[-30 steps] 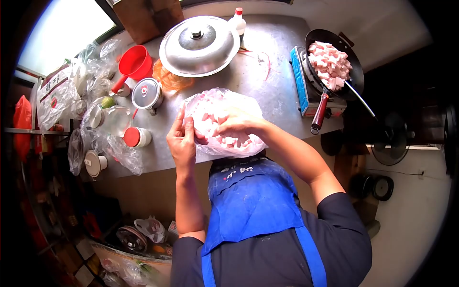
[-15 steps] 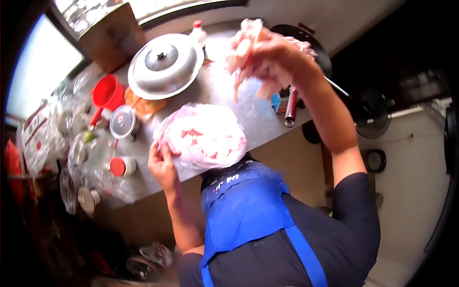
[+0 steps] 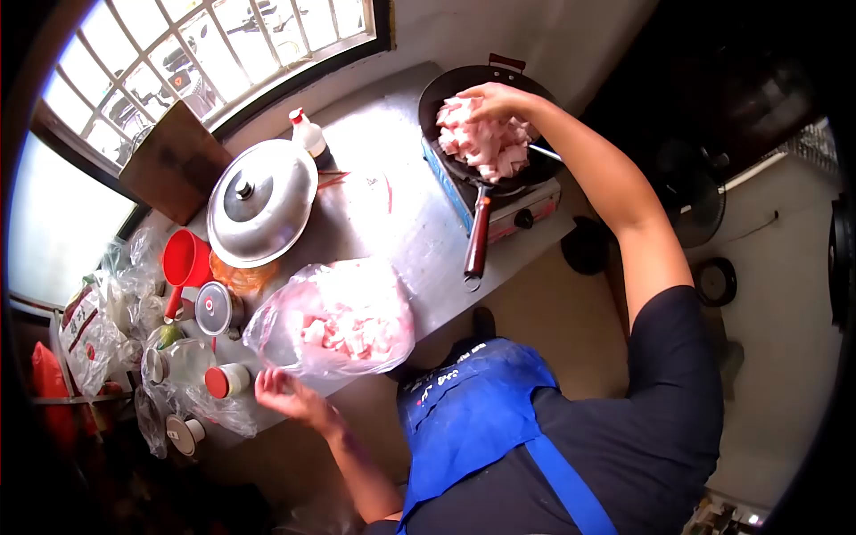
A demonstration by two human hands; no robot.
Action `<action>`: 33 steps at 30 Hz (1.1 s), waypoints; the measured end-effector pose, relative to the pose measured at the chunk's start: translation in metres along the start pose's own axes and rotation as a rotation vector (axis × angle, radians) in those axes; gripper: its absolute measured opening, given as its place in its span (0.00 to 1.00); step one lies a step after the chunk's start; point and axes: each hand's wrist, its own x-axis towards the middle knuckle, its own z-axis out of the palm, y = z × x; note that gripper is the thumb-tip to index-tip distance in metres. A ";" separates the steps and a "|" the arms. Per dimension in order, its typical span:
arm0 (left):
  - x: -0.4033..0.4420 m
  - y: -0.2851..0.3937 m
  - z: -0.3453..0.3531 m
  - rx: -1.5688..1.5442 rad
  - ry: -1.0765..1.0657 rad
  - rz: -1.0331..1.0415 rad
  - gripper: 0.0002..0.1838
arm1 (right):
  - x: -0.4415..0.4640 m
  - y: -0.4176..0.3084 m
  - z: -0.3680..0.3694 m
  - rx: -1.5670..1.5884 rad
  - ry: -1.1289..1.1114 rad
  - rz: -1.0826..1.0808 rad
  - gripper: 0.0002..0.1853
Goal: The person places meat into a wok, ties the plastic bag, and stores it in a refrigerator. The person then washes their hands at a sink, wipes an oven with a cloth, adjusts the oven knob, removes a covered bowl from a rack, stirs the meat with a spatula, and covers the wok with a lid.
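Over at the bench (image 3: 415, 227), the right hand (image 3: 501, 100) is on the cut meat (image 3: 489, 150), the wok (image 3: 437, 96) beneath its fingers; whether they clamp any piece, I can't tell. The left hand's (image 3: 296, 399) fingers curl loosely, slightly apart, a plastic bag (image 3: 275, 328) of meat just beyond them.

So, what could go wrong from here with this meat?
Pieces of meat could tumble over the rim of the wok, since they're heaped high under the right hand. The plastic bag lies by the table's front edge, with the left hand seemingly not gripping it, so it might slip. The wok's handle juts past the stove and could get bumped.
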 end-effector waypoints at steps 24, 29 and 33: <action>-0.225 0.241 0.427 -0.929 -0.985 -1.381 0.14 | -0.044 0.130 -0.065 -0.160 -0.209 -0.344 0.29; -0.181 0.253 0.397 -1.261 -1.102 -1.576 0.14 | -0.031 0.134 -0.056 -0.092 -0.219 -0.434 0.40; -0.162 0.278 0.370 -0.892 -1.065 -1.590 0.05 | -0.021 0.152 -0.044 -0.116 -0.169 -0.502 0.43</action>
